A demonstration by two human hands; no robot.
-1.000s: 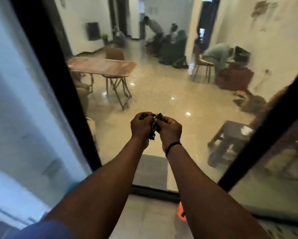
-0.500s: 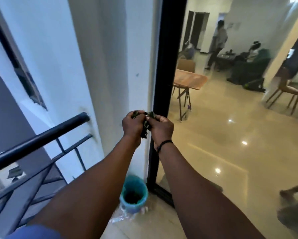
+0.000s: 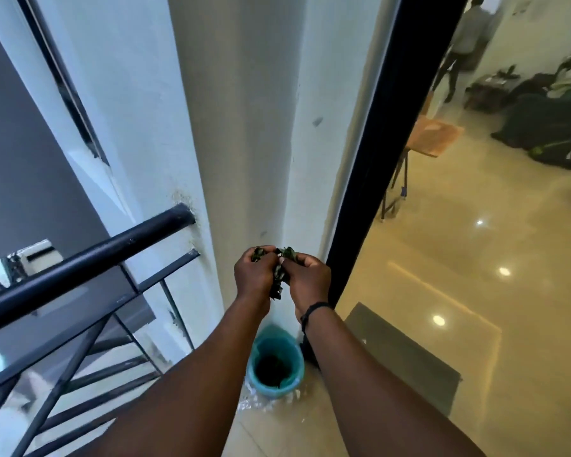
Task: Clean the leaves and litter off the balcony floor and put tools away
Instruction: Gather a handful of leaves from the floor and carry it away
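Gripping one clump of dark green leaves, left hand & right hand curl round it knuckle to knuckle; leaves poke out above & hang between the palms. Blue bucket w/ dark litter inside sits on the floor below, by the white wall.

Dark green leaves between the hands, a black band on the right wrist, a turquoise bucket below them, black railing to their left.

Teal bucket on balcony floor
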